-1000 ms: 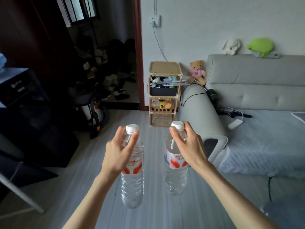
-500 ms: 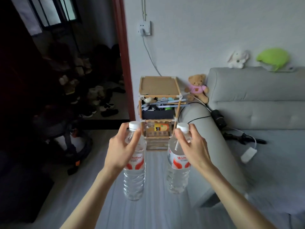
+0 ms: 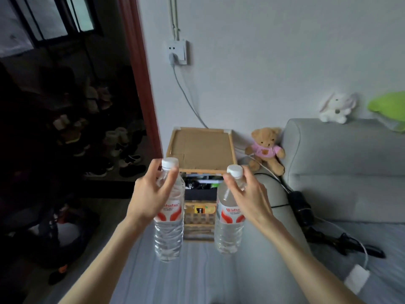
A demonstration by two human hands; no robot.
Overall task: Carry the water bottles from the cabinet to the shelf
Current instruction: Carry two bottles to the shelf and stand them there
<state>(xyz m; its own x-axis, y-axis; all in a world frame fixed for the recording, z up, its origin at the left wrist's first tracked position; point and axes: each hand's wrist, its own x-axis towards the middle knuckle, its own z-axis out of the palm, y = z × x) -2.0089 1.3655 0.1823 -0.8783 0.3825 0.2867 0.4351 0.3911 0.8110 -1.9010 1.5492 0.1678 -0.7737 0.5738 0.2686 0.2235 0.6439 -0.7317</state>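
1. Sofa (image 3: 341,194): grey, upholstered, occupying the right side of the view. Its padded armrest runs toward the camera beside the right forearm.
2. Shelf (image 3: 200,148): small wooden unit standing against the white wall, between the red door frame and the sofa armrest. The top tier is lined with cardboard and carries no bottle. The lower tiers hold mixed items too small to identify.
3. Left bottle (image 3: 169,229): clear, filled, white cap, red-and-white label. It hangs upright in the air in front of the shelf, below the level of the top tier.
4. Right bottle (image 3: 228,229): same type, upright, in the air just right of the left bottle. The 2 bottles do not touch.
5. Left hand (image 3: 151,194): fingers and thumb curled around the neck of the left bottle, just under the cap.
6. Right hand (image 3: 247,194): fingers and thumb curled around the neck of the right bottle, just under the cap.
7. Teddy bear (image 3: 266,150): brown, pink shirt, seated between the shelf and the sofa.
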